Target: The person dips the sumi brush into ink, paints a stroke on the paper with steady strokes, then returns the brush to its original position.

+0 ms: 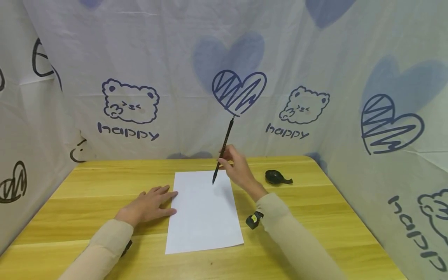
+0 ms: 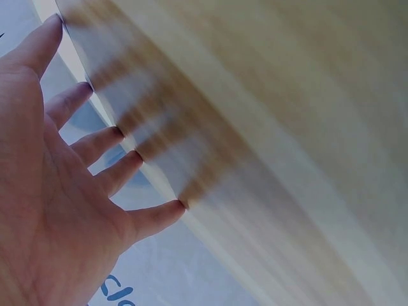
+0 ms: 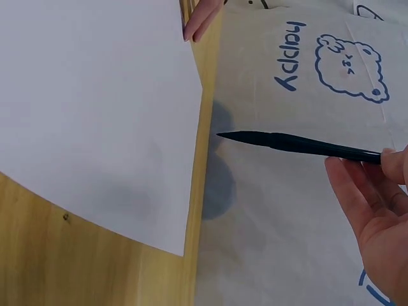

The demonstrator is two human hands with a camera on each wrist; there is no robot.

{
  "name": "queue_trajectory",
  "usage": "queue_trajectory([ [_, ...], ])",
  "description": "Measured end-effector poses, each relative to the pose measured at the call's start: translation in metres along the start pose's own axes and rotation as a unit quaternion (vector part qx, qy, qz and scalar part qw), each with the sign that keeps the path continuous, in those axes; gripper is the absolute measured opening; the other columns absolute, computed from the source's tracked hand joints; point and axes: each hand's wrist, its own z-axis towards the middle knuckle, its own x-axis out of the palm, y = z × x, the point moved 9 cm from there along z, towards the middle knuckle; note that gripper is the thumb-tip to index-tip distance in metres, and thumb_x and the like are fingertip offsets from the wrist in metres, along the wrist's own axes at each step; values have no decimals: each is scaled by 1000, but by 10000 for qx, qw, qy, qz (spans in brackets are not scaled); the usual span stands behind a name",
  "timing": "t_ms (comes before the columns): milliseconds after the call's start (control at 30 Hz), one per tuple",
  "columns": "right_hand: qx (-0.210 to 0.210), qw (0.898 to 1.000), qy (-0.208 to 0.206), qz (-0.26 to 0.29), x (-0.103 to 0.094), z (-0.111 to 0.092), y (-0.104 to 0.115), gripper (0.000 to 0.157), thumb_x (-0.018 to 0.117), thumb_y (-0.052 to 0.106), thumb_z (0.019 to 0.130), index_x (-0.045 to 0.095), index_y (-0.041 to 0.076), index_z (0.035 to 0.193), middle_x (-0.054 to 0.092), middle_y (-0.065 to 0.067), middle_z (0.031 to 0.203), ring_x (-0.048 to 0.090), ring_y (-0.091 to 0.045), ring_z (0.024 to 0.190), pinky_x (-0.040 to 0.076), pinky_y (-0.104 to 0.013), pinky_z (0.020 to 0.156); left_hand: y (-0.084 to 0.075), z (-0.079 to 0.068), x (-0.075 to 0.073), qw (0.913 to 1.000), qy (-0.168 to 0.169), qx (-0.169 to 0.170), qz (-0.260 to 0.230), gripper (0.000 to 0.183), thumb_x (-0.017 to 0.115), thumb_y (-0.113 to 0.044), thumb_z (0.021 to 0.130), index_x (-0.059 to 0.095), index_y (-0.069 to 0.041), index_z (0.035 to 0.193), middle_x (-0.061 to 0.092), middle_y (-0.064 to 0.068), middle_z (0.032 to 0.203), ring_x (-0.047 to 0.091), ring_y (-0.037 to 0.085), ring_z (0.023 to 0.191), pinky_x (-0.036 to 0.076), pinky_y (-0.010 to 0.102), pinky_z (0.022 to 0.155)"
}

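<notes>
A black calligraphy brush (image 1: 226, 137) is pinched between the thumb and fingers of my right hand (image 1: 238, 166). It slants, with its dark tip lower and over the upper part of a white sheet of paper (image 1: 204, 217); in the right wrist view the brush (image 3: 287, 142) points toward the paper (image 3: 95, 115) with its tip apart from it. My left hand (image 1: 148, 206) rests with spread fingers on the table, thumb and index finger touching the sheet's left edge. The left wrist view shows the palm side of that hand (image 2: 70, 185), fingertips against the wood.
A small black teardrop-shaped object (image 1: 274, 177) with a narrow spout lies on the wooden table (image 1: 301, 233), right of the right hand. Behind the table's far edge hangs a pale cloth (image 1: 182, 93) printed with hearts and bears; more cloth hangs at both sides.
</notes>
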Motion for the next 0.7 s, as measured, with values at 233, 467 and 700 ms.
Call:
queue_trajectory([
  [233,-44,10000,75,-17,11,1,-1,18,57,-2,103,55,-3,120,68,-25,108,72,-37,101,65,-39,83,-1,0,0,10000,-32,8,5,75,58,-63,98,46,-17,156,34,23,166,32,51,151,24,82,113],
  [467,-118,9998,157,84,22,1,2,18,57,-1,103,55,-3,121,67,-27,110,71,-39,104,65,-43,84,-1,-1,-1,10000,-45,15,5,76,57,-63,98,46,-17,157,34,22,166,32,51,151,24,82,114],
  [700,-190,9996,206,82,33,3,2,17,57,-2,103,54,-3,120,67,-23,107,71,-35,100,66,-40,82,-1,0,-1,10000,-45,-19,16,75,58,-63,98,46,-18,157,34,22,166,32,51,151,24,82,114],
])
